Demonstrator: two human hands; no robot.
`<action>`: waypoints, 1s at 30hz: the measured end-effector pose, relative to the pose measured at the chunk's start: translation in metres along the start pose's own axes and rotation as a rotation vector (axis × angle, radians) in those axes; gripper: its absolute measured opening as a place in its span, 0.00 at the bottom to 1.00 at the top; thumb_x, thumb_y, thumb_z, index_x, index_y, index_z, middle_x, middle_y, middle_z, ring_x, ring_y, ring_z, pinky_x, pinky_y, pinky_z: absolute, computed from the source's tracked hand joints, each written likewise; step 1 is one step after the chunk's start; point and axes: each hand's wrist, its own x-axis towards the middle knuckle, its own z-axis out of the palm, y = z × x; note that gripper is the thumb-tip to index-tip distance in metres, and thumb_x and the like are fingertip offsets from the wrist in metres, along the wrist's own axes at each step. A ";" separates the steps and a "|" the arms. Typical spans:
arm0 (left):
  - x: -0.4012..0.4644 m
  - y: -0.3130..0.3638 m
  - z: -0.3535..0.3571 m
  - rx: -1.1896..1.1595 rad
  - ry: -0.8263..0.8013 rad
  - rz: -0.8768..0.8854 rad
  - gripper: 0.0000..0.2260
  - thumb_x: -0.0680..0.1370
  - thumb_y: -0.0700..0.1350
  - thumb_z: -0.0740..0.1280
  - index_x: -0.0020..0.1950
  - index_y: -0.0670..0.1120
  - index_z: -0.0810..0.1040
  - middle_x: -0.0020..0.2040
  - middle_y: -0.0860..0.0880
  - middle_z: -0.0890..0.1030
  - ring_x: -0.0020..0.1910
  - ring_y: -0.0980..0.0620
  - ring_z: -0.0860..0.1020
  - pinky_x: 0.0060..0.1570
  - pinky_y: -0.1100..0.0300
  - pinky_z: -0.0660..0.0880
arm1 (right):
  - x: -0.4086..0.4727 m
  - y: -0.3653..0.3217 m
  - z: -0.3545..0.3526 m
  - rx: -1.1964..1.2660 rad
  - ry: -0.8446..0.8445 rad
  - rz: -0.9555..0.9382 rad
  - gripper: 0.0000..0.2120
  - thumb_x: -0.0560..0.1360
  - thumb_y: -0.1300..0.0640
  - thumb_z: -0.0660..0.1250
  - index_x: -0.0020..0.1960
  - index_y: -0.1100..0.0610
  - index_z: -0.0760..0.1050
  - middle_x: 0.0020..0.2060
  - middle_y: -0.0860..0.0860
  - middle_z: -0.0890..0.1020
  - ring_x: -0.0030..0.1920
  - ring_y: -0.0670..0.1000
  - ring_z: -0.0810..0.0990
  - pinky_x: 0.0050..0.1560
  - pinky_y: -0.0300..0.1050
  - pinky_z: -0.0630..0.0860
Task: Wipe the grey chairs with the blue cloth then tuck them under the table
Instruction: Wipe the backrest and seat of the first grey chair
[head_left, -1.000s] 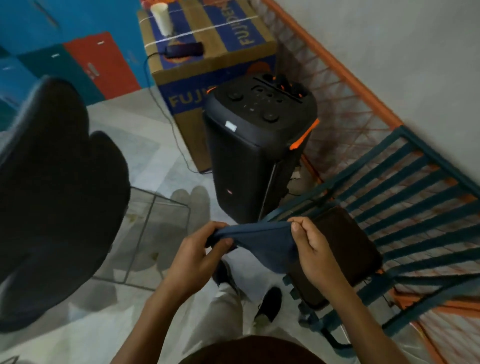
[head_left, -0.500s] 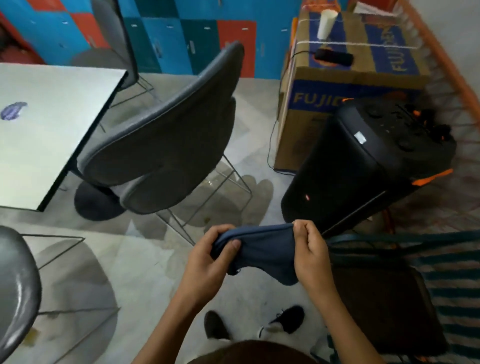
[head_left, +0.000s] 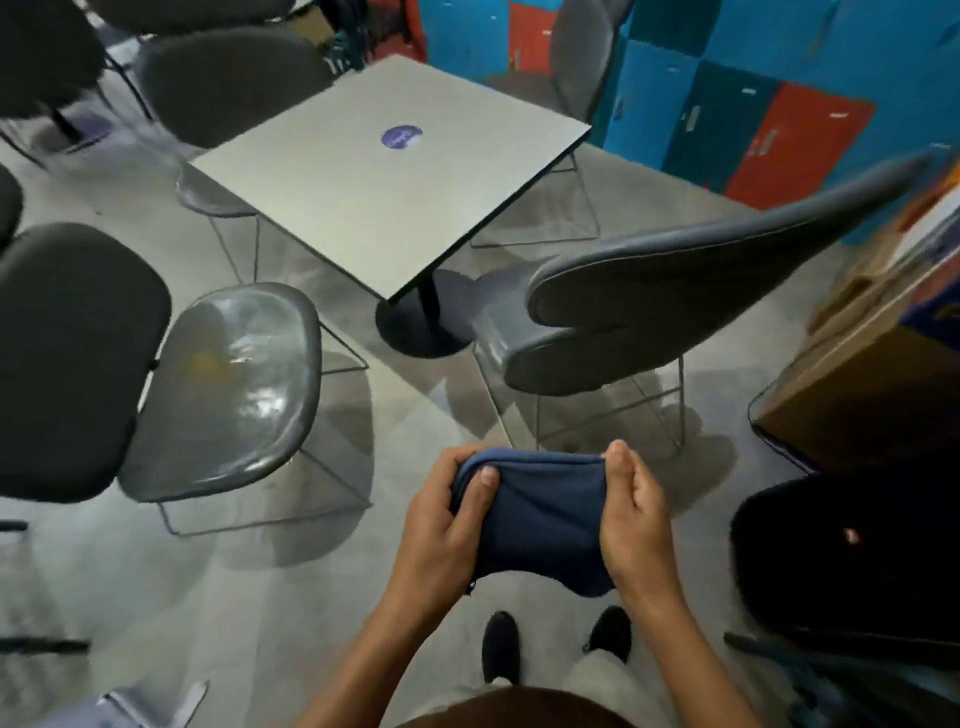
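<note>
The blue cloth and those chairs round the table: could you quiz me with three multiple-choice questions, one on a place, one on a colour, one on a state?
1. Where is the round sticker?
A. on the table top
B. on a chair seat
C. on the floor

2. What colour is the cloth?
A. red
B. blue
C. white

3. How is the cloth held?
A. draped on a chair
B. in one hand
C. stretched between both hands

Answers:
1 A, it lies on the table.
2 B, it is dark blue.
3 C, the left hand and right hand each grip an end.
</note>
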 end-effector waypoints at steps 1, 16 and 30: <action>-0.001 -0.003 -0.012 -0.007 0.050 -0.009 0.06 0.85 0.49 0.63 0.60 0.53 0.77 0.54 0.56 0.82 0.55 0.54 0.81 0.54 0.55 0.80 | 0.003 -0.004 0.014 -0.004 -0.045 0.000 0.19 0.83 0.42 0.53 0.48 0.52 0.75 0.44 0.52 0.79 0.46 0.42 0.80 0.45 0.37 0.74; 0.018 -0.025 -0.120 -0.046 0.612 -0.165 0.08 0.82 0.52 0.64 0.59 0.54 0.78 0.53 0.58 0.83 0.53 0.55 0.81 0.50 0.59 0.80 | 0.063 -0.039 0.184 -0.090 -0.575 -0.096 0.17 0.81 0.43 0.61 0.39 0.53 0.71 0.30 0.42 0.75 0.32 0.40 0.72 0.37 0.38 0.70; 0.123 -0.028 -0.175 -0.122 0.892 -0.240 0.06 0.83 0.46 0.64 0.59 0.52 0.79 0.52 0.58 0.83 0.52 0.58 0.81 0.46 0.65 0.78 | 0.166 -0.089 0.306 -0.162 -0.820 -0.102 0.17 0.82 0.41 0.60 0.41 0.51 0.75 0.33 0.43 0.78 0.34 0.41 0.76 0.36 0.38 0.74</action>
